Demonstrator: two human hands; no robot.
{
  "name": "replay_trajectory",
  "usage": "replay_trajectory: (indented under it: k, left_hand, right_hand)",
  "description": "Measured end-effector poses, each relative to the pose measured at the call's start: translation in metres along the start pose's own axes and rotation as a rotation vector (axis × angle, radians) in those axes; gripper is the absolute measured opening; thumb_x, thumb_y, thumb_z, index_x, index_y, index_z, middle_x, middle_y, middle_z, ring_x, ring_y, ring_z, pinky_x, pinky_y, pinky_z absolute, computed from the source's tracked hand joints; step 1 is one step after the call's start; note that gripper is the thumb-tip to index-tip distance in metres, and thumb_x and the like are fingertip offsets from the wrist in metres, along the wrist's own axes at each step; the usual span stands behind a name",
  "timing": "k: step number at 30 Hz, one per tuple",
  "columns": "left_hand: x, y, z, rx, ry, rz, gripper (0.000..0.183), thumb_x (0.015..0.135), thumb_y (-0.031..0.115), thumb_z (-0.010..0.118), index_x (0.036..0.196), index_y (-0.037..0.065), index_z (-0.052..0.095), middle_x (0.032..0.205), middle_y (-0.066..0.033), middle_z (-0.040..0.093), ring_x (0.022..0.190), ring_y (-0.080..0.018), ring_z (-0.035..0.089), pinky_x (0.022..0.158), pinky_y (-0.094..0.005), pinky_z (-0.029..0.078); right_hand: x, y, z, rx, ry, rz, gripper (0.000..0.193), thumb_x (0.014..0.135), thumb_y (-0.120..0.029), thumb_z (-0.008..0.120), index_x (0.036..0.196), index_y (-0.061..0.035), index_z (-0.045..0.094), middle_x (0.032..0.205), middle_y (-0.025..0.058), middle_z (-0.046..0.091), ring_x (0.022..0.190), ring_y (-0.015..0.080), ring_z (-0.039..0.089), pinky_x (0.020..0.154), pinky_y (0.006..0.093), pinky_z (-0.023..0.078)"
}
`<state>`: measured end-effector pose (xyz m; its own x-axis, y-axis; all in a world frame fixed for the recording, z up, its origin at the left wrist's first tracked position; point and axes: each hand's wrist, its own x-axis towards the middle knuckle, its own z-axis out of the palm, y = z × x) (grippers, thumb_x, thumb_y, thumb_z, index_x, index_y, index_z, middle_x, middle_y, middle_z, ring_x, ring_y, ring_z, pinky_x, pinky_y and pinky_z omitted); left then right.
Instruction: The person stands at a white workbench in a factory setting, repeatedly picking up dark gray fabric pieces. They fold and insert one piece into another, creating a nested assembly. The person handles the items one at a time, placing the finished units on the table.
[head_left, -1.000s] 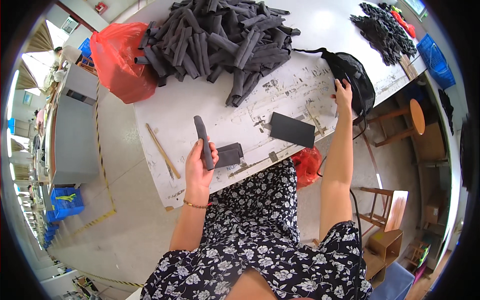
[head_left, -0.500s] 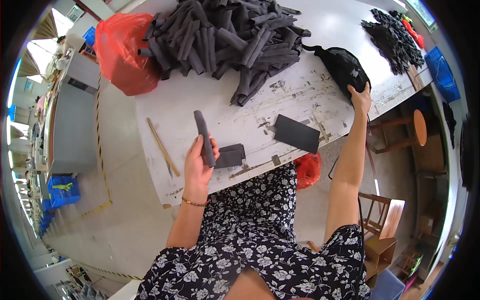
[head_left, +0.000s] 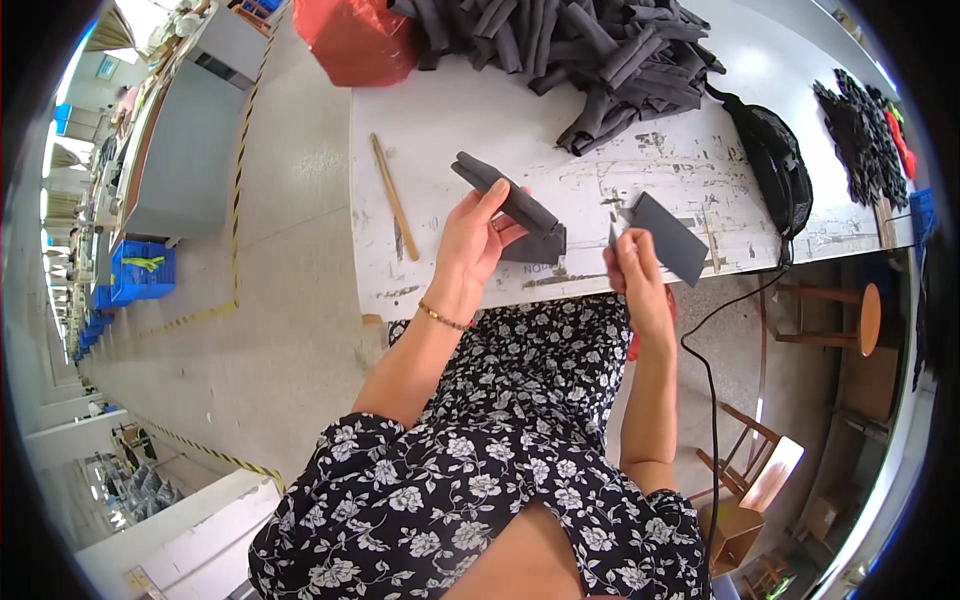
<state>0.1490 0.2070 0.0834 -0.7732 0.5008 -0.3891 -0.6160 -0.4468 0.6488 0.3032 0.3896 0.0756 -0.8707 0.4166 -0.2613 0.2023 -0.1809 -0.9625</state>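
1. So, dark grey folded strip (head_left: 512, 200) held up above the near part of the white table (head_left: 450, 112), tilted, one end up toward the left and the other down toward the right.
2. Pinched in the left hand (head_left: 478, 232), thumb on top, fingers wrapped underneath.
3. Just below in view, some flat folded dark pieces (head_left: 540, 252) lying on the tabletop, partly hidden by strip and hand.
4. Over to the right, right hand (head_left: 638, 268) beside a flat dark rectangle (head_left: 672, 238), fingers curled in and pinching a small pale pointed thing (head_left: 614, 232). Too blurry to say what exactly.
5. Left of the left hand, thin wooden stick (head_left: 394, 198) lying on the table.
6. Farther back, big messy heap of dark rolled strips (head_left: 625, 65), with a red plastic bag (head_left: 358, 42) just beside on the left.
7. Off to the right, black mesh bag (head_left: 775, 165) near the table edge, plus black cord (head_left: 708, 375) hanging down.
8. Way out at far right, dark pile (head_left: 858, 140) on the table, wooden stool (head_left: 870, 318) lower down.
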Motion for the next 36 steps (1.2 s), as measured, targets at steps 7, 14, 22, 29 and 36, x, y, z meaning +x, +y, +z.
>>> replay_trajectory:
  k: [7,14,22,29,36]
  left_hand:
    - [0.006,-0.003,-0.014,-0.038,-0.144,-0.011,0.024,0.093,0.005,0.059,0.114,-0.004,0.054,0.121,-0.021,0.06,0.112,-0.0311,0.062,0.094,-0.0426,0.055]
    - [0.006,-0.004,-0.023,0.101,-0.004,0.031,0.016,0.091,0.004,0.063,0.106,-0.003,0.06,0.102,-0.0129,0.067,0.092,-0.0219,0.068,0.083,-0.0334,0.059]
    - [0.006,0.002,-0.029,-0.205,-0.06,-0.114,0.014,0.091,0.011,0.067,0.099,0.0,0.06,0.099,-0.0136,0.067,0.093,-0.0257,0.068,0.083,-0.0354,0.06]
    - [0.0,0.008,-0.023,-0.163,-0.09,-0.054,0.027,0.096,0.017,0.061,0.108,-0.007,0.055,0.111,-0.0245,0.064,0.102,-0.0381,0.066,0.087,-0.0471,0.06]
    - [-0.005,0.006,-0.012,-0.099,-0.072,-0.042,0.026,0.097,0.016,0.059,0.108,-0.006,0.054,0.114,-0.0265,0.063,0.102,-0.0377,0.066,0.086,-0.0438,0.06]
  right_hand:
    - [-0.032,0.003,0.03,-0.316,-0.288,-0.146,0.04,0.089,-0.03,0.072,0.098,-0.0046,0.043,0.084,0.0005,0.047,0.075,0.0105,0.041,0.068,0.0251,0.039]
    - [-0.031,0.013,0.033,-0.508,-0.021,-0.456,0.029,0.084,-0.016,0.074,0.089,-0.0016,0.05,0.093,0.0081,0.056,0.081,0.0204,0.051,0.077,0.0295,0.043]
    - [-0.04,-0.022,0.048,-0.369,0.141,-0.36,0.042,0.072,-0.007,0.081,0.112,-0.0028,0.067,0.101,0.01,0.061,0.092,0.0226,0.058,0.088,0.0322,0.046]
    - [-0.033,-0.036,0.051,-0.662,0.115,-0.574,0.038,0.072,-0.005,0.08,0.109,-0.0036,0.071,0.098,0.0084,0.062,0.089,0.0237,0.057,0.087,0.0324,0.047]
    - [-0.026,-0.047,0.067,-0.796,0.103,-0.683,0.033,0.073,-0.009,0.078,0.104,-0.0044,0.072,0.095,0.0085,0.061,0.087,0.0278,0.054,0.084,0.0408,0.045]
